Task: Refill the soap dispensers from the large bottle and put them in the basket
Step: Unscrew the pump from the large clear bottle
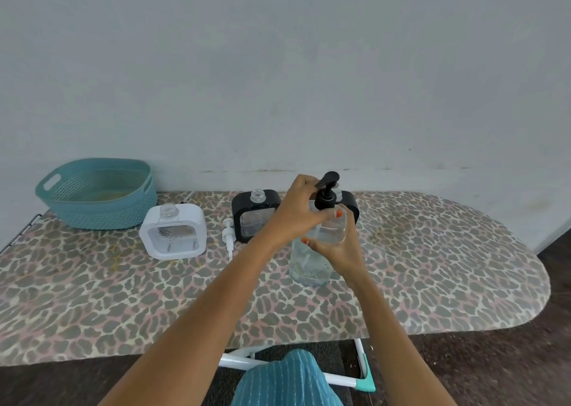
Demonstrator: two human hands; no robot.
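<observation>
**Head view**

1. The large bottle (310, 263) stands upright on the ironing board (432, 266), right of centre. It is clear, and the liquid inside looks clear too. The fill level cannot be read.
2. The black pump (326, 194) sits on the neck of the large bottle, with its spout pointing left.
3. The left hand (296, 211) grips the black pump, its fingers (304, 186) curled over the head and collar.
4. The right hand (341, 248) holds the body of the large bottle, its fingers (309, 242) wrapped round the upper part.
5. The white dispenser (173, 231) stands left of centre with an open neck. What is behind its clear window cannot be told.
6. The white pump (228, 235) lies flat on the cover between the white dispenser and the black dispenser (253, 215).
7. The black dispenser stands upright with an open neck. Its contents cannot be told.
8. A second black dispenser (352, 209) stands behind the large bottle, mostly hidden by the hands.
9. The basket (102, 215) is teal and sits at the far left corner, just beside the white dispenser.
</observation>
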